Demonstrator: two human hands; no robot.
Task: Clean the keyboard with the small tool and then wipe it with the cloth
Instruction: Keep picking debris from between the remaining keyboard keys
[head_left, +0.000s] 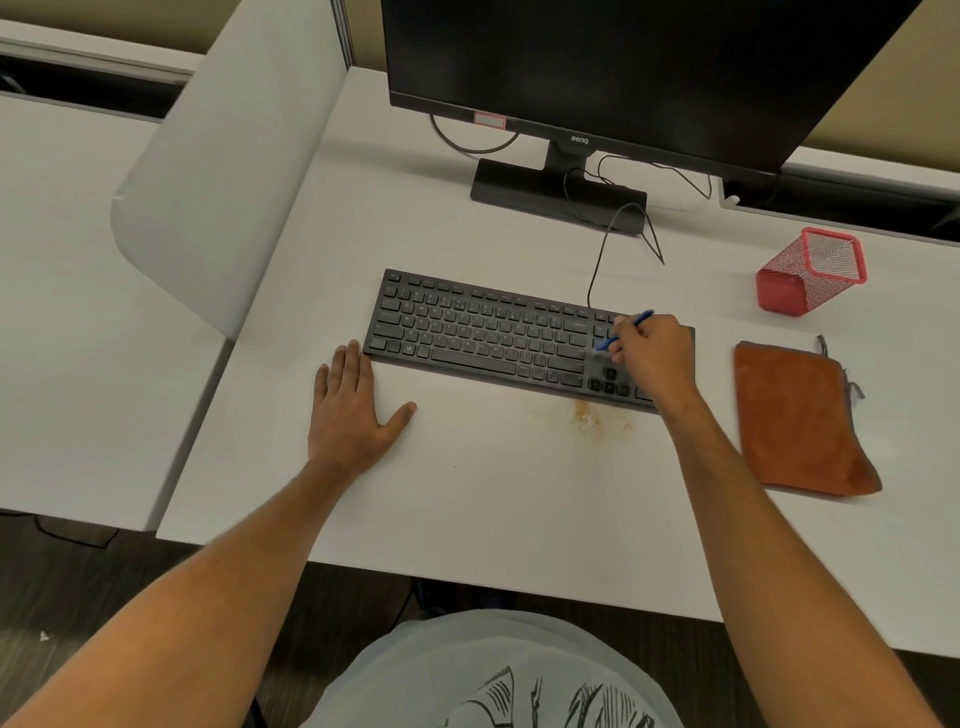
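Note:
A black keyboard (483, 332) lies across the middle of the white desk (467, 493). My right hand (652, 353) holds a small blue tool (621, 332) over the keyboard's right end, its tip down on the keys near the arrow block; the hand hides the keys under it. My left hand (353, 405) rests flat on the desk, fingers straight, fingertips touching the keyboard's front left corner. An orange cloth (800, 421) lies folded on the desk to the right of the keyboard.
A black monitor (623, 67) on its stand sits behind the keyboard, with cables trailing. A red mesh pen holder (810, 270) lies tipped at the right. Yellowish crumbs or a stain (589, 415) mark the desk in front of the keyboard. A white divider (218, 171) stands at left.

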